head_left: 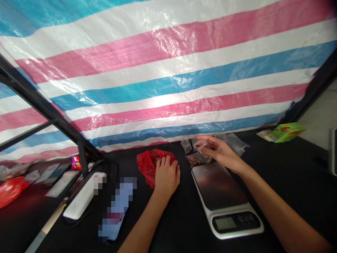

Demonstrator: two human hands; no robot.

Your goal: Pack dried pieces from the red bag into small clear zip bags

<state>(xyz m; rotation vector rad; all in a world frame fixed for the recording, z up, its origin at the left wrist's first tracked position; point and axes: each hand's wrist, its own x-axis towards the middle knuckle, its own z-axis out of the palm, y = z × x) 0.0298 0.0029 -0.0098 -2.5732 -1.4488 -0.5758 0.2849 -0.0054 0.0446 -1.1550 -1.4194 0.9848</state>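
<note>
My left hand (167,177) rests on a crumpled red plastic bag (149,165), with its fingers closed over the bag's edge. My right hand (219,151) is raised at the far side of the table and pinches a small clear plastic bag (201,144) at its fingertips. Just below that hand lies a clear bag of brown pieces (197,160), touching the far edge of a digital kitchen scale (219,186). The scale has a dark glossy platform and a silver base, and nothing stands on it.
More clear bags (234,144) lie behind the scale on the black tabletop (171,232). A green box (286,133) sits far right, and a white power brick (84,196) and a blurred phone (117,207) lie left. A striped tarp (168,77) and black frame (47,109) rise behind.
</note>
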